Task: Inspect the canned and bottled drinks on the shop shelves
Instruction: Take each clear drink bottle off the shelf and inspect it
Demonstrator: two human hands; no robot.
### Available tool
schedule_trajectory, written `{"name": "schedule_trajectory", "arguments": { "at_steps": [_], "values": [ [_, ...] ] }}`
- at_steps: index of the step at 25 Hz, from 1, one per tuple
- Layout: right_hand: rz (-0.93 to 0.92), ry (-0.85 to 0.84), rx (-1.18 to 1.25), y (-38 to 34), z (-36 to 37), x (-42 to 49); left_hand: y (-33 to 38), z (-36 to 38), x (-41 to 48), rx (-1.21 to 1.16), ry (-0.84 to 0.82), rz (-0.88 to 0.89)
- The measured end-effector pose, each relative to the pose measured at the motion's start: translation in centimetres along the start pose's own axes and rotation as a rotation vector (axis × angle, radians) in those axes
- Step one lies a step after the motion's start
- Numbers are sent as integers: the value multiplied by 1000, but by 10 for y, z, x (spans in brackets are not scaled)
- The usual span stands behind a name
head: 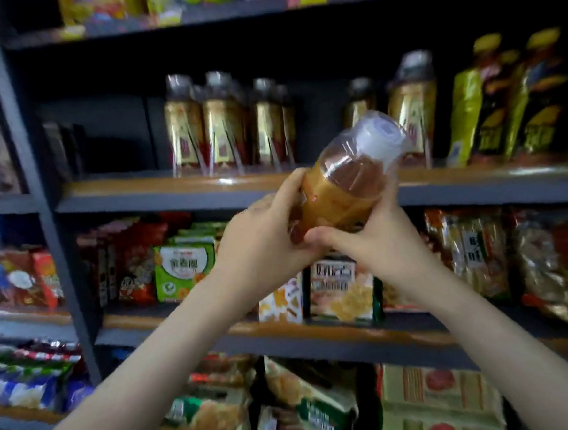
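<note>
A clear plastic bottle [344,184] of brown drink with a gold label and a white cap is held in front of the shelves, tilted with its cap up and to the right. My left hand [264,236] grips its lower part from the left. My right hand [367,239] grips it from below and the right. Behind it, several matching gold-labelled bottles [221,129] stand upright on the middle shelf [148,195]. One more matching bottle [414,107] stands right of the gap. Yellow-and-dark bottles [508,101] stand at the far right.
Snack packets and a green carton [179,271] fill the shelf below, with biscuit boxes [342,291] under my hands. More packets [304,403] lie on the lowest shelf. A grey upright post [34,183] divides this shelf bay from the one at the left.
</note>
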State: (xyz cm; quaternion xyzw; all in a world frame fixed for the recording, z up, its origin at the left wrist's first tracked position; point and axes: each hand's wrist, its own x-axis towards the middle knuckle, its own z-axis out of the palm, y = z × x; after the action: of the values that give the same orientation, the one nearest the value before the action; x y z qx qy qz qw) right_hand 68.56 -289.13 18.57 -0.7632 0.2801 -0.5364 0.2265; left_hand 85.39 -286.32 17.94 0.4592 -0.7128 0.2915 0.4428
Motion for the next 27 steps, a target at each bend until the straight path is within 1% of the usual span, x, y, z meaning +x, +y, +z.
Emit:
{"name": "schedule_trajectory", "arguments": {
  "at_steps": [1, 2, 4, 5, 6, 8, 11, 14, 16, 18, 21, 22, 23, 25, 26, 27],
  "values": [
    [-75, 52, -37, -6, 3, 11, -8, -4, 13, -4, 60, 73],
    [-143, 102, -72, -10, 4, 23, -18, -9, 27, -58, 58, 130],
    [-271, 213, -186, -17, 5, 52, -43, -18, 53, -173, -35, 187],
    [-351, 261, -255, -18, 5, 66, -58, -20, 65, -165, -65, 197],
    [-391, 295, -302, -18, 1, 81, -73, -18, 75, -96, -49, 216],
    [-324, 321, -339, -18, -6, 108, -106, -8, 87, 84, 40, 218],
    [-92, 362, -429, -11, -14, 137, -148, 15, 103, 216, 100, 160],
    [135, 361, -425, 4, -20, 162, -168, 31, 113, 203, 112, 120],
    [298, 318, -437, 12, -20, 176, -174, 39, 114, 173, 85, 64],
    [388, 266, -491, 18, -19, 190, -182, 43, 114, 177, 121, 69],
    [429, 220, -543, 28, -18, 206, -192, 48, 115, 181, 178, 109],
    [423, 195, -612, 30, -16, 210, -195, 50, 115, 179, 181, 118],
    [393, 181, -734, 32, -16, 212, -197, 51, 115, 171, 179, 123],
    [269, 192, -994, 36, -10, 219, -200, 53, 113, 128, 167, 119],
    [255, 178, -1070, 37, -7, 221, -202, 53, 113, 106, 168, 116],
    [298, 139, -1095, 37, -3, 222, -204, 53, 113, 90, 165, 116]
  ]
}}
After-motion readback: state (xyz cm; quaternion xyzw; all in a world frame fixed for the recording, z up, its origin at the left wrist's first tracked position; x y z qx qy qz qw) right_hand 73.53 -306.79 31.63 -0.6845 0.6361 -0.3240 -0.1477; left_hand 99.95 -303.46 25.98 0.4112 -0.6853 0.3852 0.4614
